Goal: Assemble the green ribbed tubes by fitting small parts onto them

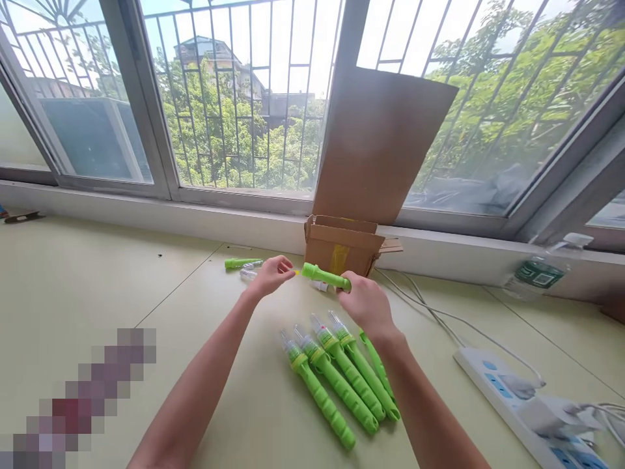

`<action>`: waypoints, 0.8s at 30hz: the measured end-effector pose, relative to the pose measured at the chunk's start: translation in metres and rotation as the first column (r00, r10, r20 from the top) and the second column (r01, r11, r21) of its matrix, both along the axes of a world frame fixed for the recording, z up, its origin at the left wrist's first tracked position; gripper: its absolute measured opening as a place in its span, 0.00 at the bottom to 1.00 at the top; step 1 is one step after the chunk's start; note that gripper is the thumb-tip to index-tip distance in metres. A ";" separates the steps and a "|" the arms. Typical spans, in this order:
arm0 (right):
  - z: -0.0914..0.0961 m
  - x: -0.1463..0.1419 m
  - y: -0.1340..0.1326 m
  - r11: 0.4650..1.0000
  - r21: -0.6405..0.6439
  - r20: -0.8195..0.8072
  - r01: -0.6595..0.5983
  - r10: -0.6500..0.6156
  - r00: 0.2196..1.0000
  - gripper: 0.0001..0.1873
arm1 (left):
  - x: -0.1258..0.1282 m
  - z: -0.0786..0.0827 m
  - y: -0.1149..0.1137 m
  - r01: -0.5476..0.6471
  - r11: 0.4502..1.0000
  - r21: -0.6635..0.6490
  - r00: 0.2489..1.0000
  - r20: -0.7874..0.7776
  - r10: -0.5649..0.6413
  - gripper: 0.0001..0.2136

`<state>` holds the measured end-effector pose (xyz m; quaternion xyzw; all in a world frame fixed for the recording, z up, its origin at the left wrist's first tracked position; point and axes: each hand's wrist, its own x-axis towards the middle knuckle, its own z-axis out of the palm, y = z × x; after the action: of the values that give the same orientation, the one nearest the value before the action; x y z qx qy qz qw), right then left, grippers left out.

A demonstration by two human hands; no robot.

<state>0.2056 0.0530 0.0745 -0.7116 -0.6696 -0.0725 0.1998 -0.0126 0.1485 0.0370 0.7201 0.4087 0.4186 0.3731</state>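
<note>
My right hand (pixel 367 304) is closed round a green plastic handle (pixel 325 276), held level with its wide end pointing left. My left hand (pixel 271 274) pinches a tiny yellow piece (pixel 296 272) just off that end, the two a short gap apart. Below the hands, several finished green sticks with clear caps (pixel 332 378) lie side by side on the pale table. Another green handle (pixel 239 263) and a clear cap (pixel 248 275) lie to the left of my left hand.
A small open cardboard box (pixel 342 246) stands behind the hands, a cardboard sheet (pixel 381 143) leaning on the window above it. A white power strip (pixel 517 404) with cables lies at the right. A plastic bottle (pixel 541 270) lies on the sill.
</note>
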 end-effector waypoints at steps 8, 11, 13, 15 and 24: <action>0.010 0.003 -0.017 0.999 -0.037 -0.142 0.029 -0.034 0.989 0.06 | 0.009 0.043 -0.034 -0.050 0.998 -0.031 0.952 0.301 0.057 0.18; 0.018 0.005 -0.019 1.000 -0.024 -0.206 -0.009 0.004 0.979 0.07 | 0.017 0.051 -0.040 -0.052 0.997 -0.052 0.932 0.356 0.067 0.16; 0.024 0.008 -0.020 1.000 0.000 -0.238 -0.008 0.008 0.971 0.08 | 0.021 0.055 -0.043 -0.043 0.997 -0.058 0.916 0.396 0.063 0.15; 0.029 0.010 -0.023 0.999 0.036 -0.247 -0.013 0.022 0.969 0.08 | 0.023 0.060 -0.047 -0.035 0.998 -0.051 0.909 0.413 0.053 0.14; 0.047 0.006 -0.046 0.994 0.101 -0.273 -0.042 0.068 0.960 0.07 | 0.021 0.089 -0.079 0.022 0.999 0.042 0.898 0.438 -0.039 0.14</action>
<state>0.2112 0.0073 0.1215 -0.6857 -0.6505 0.0016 0.3266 0.0083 0.0699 0.1258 0.6203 0.2954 0.5712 0.4491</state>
